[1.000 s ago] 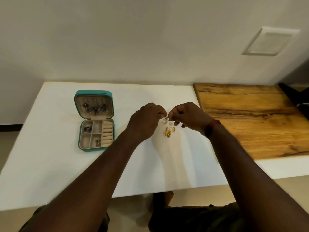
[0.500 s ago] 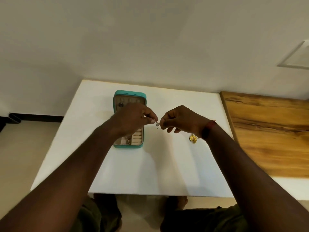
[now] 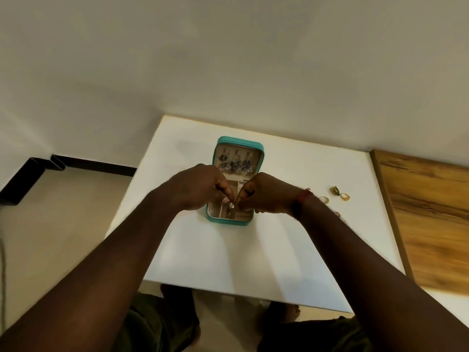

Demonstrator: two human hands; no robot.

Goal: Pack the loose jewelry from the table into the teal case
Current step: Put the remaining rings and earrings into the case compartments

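Fingertips (image 3: 226, 198) of the left hand (image 3: 200, 189) and right hand (image 3: 266, 195) curl in to meet, pinching one tiny glinting silver piece (image 3: 231, 205) between them (too small to tell ring from earring). It hangs just above the near compartments of the case (image 3: 229, 222). The case is teal and round-cornered and lies open, with its lid (image 3: 238, 142) tilted back toward the wall. Its lining is pale and smooth. Dark round beaded pieces (image 3: 236, 163) hang in a row inside the lid, and a small dark item (image 3: 229, 213) sits in a near compartment. A red thread band (image 3: 300, 200) circles the right wrist. Beyond that wrist, well apart from the case, lie a pale ring (image 3: 324, 199), an ornate gold piece (image 3: 335, 190) and a plain gold ring (image 3: 345, 196). The table (image 3: 253, 250) is white, matte and straight-edged, and a wide stretch of it runs from the case to the near edge between the forearms. A brown, grained wood board (image 3: 431, 212) butts against its right side.
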